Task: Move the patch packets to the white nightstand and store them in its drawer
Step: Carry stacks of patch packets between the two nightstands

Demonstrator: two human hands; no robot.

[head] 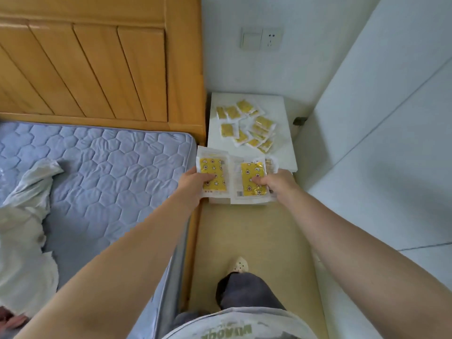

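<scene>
Both forearms reached forward over the floor. The left hand point(195, 185) pinched one yellow patch packet point(212, 173), thumb on top. The right hand point(278, 185) pinched a small stack of packets point(252, 183) in the same way. Both were held just in front of the white nightstand point(276, 113). Many loose packets point(247, 126) lay scattered on its top. On the left stood a bed with a blue quilted mattress point(110, 162) and a wooden headboard point(97, 69).
</scene>
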